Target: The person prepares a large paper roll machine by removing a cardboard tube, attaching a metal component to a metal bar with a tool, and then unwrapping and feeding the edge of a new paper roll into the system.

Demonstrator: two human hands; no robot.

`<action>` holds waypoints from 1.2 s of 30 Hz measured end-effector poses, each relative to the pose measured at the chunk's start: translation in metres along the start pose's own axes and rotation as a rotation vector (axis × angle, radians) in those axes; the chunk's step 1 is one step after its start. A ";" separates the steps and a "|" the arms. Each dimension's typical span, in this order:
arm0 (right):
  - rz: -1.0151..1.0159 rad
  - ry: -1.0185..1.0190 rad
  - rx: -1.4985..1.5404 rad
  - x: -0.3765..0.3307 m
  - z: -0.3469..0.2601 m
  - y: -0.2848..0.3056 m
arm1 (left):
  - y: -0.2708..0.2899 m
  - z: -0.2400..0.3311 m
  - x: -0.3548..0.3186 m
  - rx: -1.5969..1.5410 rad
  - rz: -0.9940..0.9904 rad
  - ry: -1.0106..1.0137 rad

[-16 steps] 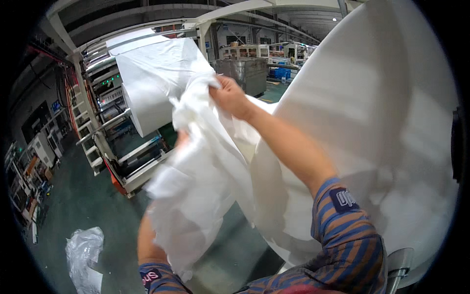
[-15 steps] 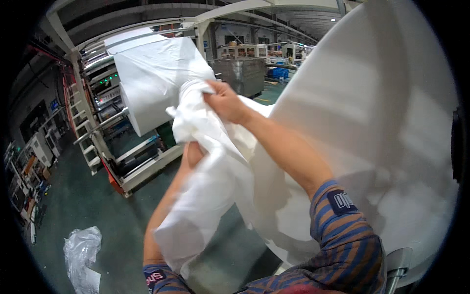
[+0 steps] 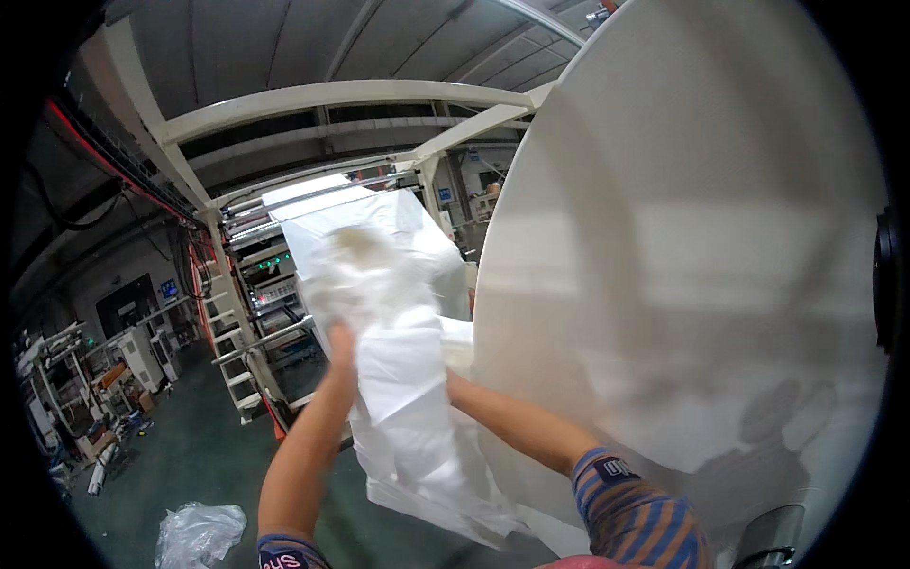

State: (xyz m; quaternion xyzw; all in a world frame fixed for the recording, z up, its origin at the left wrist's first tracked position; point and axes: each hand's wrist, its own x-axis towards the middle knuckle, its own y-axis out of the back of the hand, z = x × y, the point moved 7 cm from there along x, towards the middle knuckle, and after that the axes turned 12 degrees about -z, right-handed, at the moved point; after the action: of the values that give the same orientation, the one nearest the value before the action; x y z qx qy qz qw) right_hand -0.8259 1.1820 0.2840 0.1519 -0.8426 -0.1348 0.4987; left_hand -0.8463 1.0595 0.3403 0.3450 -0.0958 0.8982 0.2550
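A loose, bunched white sheet [image 3: 403, 370] of thin material hangs in front of me, its upper part smeared by motion. At its left edge, my left hand [image 3: 342, 343] is closed on it, the fingertips blurred and partly covered. My right hand [image 3: 455, 387] is at the opposite edge, beneath or behind the sheet; its fingers are hidden. The sheet's lower end trails between my forearms. Close on my right stands the broad round end of a huge white roll [image 3: 654, 284].
Behind the sheet, a machine frame [image 3: 227, 313] with a ladder carries white web material [image 3: 379, 209]. A pale beam [image 3: 351, 93] arches overhead. Crumpled clear plastic [image 3: 199, 536] lies on the green floor at lower left. A metal shaft end [image 3: 773, 536] projects at lower right.
The sheet's bunched top has swung upward and blurred. My right hand has dropped lower and behind the sheet. My view has tilted up, showing more of the ceiling.
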 end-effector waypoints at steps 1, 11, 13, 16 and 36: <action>0.151 0.045 0.050 0.002 -0.025 0.009 | 0.006 -0.011 0.007 0.406 -0.052 -0.053; 0.790 0.253 -0.506 0.025 -0.211 0.182 | 0.009 0.084 -0.032 0.608 -0.058 0.103; 0.987 0.266 -0.725 0.038 -0.285 0.185 | 0.049 0.071 -0.085 0.757 -0.038 0.217; 1.107 0.416 -0.855 0.029 -0.441 0.202 | 0.076 0.049 -0.145 1.203 -0.100 0.092; 0.579 0.315 -1.315 0.192 -0.314 0.212 | -0.010 -0.134 -0.439 0.417 0.413 0.680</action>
State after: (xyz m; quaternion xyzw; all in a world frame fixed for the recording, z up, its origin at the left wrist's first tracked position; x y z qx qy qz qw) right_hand -0.6627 1.2776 0.6640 -0.3896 -0.5125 -0.4517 0.6176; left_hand -0.6401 0.9425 -0.0526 0.0476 0.1100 0.9927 0.0125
